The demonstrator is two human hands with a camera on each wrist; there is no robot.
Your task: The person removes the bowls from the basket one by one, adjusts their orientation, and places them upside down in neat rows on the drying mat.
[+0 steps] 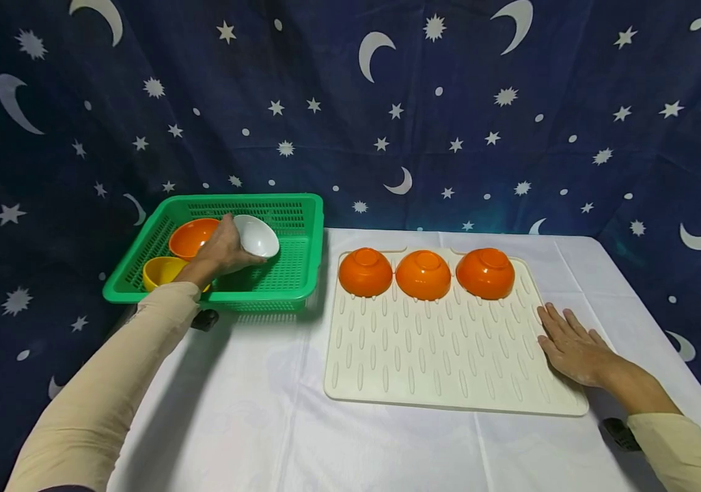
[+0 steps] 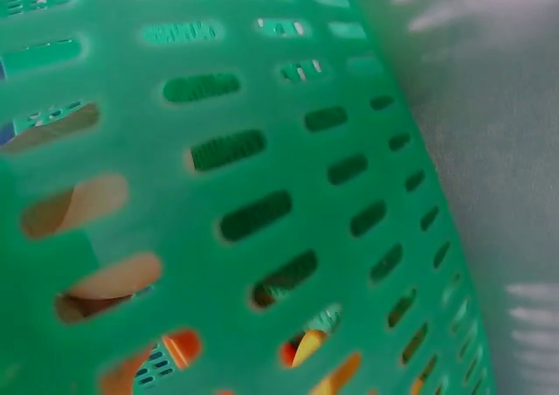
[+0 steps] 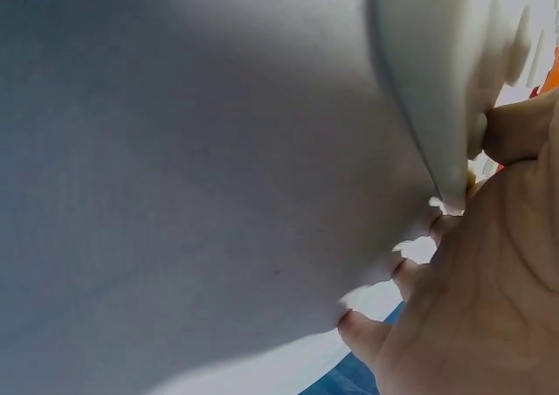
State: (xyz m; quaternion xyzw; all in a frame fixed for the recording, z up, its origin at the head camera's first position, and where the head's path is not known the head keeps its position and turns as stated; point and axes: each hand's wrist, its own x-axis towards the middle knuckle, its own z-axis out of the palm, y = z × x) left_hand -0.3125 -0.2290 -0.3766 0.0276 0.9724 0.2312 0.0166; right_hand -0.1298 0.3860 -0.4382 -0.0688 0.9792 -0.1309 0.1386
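Over the green basket (image 1: 320, 253), my left hand (image 1: 225, 247) grips a white bowl (image 1: 257, 236) by its side, thumb near the lower rim. An orange bowl (image 1: 192, 236) and a yellow bowl (image 1: 162, 271) sit in the basket to the left of that hand. The left wrist view is mostly filled by the basket's slotted green wall (image 2: 201, 238). With fingers spread straight, my right hand (image 1: 578, 348) rests at the right edge of the cream drying mat (image 1: 424, 355); the right wrist view shows its palm side (image 3: 489, 281).
Three orange bowls stand upside down in a row along the mat's back edge: a left one (image 1: 365, 272), a middle one (image 1: 423, 275) and a right one (image 1: 486, 273). A white cloth (image 1: 252, 410) covers the table. Behind hangs a dark blue curtain (image 1: 326, 68) with moons and stars.
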